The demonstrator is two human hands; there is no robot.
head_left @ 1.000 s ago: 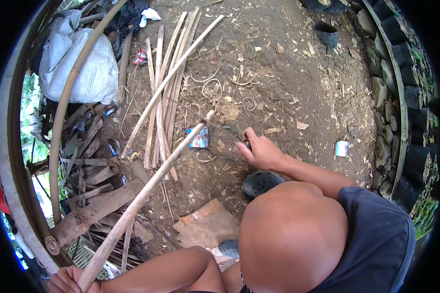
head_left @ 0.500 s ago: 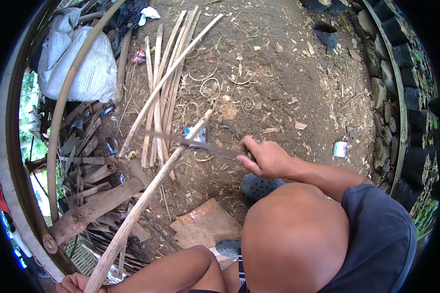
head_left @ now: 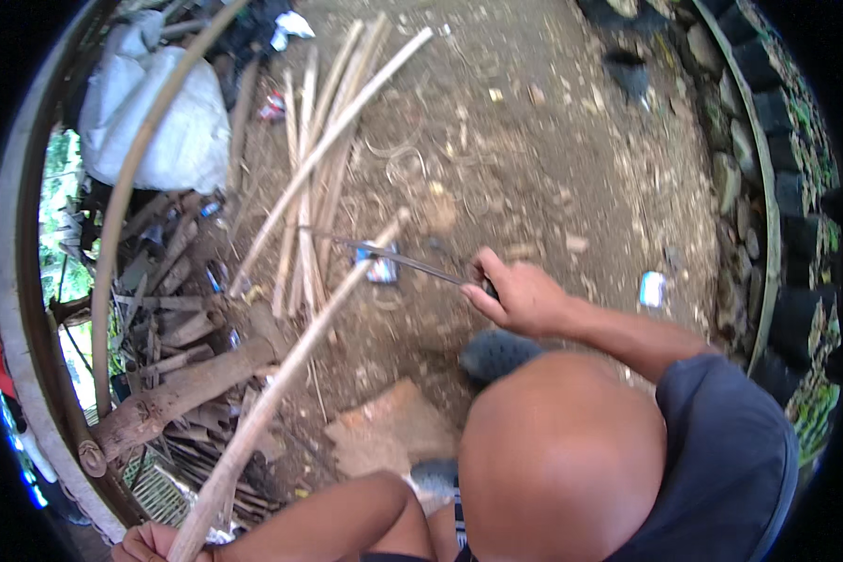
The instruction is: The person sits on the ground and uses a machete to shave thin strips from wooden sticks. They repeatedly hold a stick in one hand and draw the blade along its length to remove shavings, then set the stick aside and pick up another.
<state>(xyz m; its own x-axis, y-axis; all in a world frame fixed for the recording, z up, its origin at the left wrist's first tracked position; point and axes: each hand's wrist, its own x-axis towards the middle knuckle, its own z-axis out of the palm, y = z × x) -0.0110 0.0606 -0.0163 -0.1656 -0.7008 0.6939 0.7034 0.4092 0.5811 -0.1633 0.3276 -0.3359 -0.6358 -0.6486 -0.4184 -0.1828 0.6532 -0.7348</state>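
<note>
My right hand [head_left: 523,298] is closed round the handle of a long thin-bladed knife [head_left: 421,266], held out to the left. Its blade lies across the far part of a pale wooden pole [head_left: 295,360], appearing to touch it just below the tip. The motion blurs the blade a little. At the lower left edge my left hand [head_left: 148,541] grips the near, thicker end of this pole, which slants up and away to the right. Under the crossing, a small blue and white packet [head_left: 380,266] lies on the ground.
Several long wooden strips [head_left: 323,159] lie beyond the pole. To the left are scrap wood [head_left: 183,398], a white sack [head_left: 173,122] and a curved post [head_left: 122,206]. A cardboard piece [head_left: 389,426] lies near my blue clogs [head_left: 496,354]. Stones [head_left: 726,178] line the right side.
The knife's blade has shifted slightly up along the pole and to the right, with my right hand moving a little right. My left hand still holds the pole's near end.
</note>
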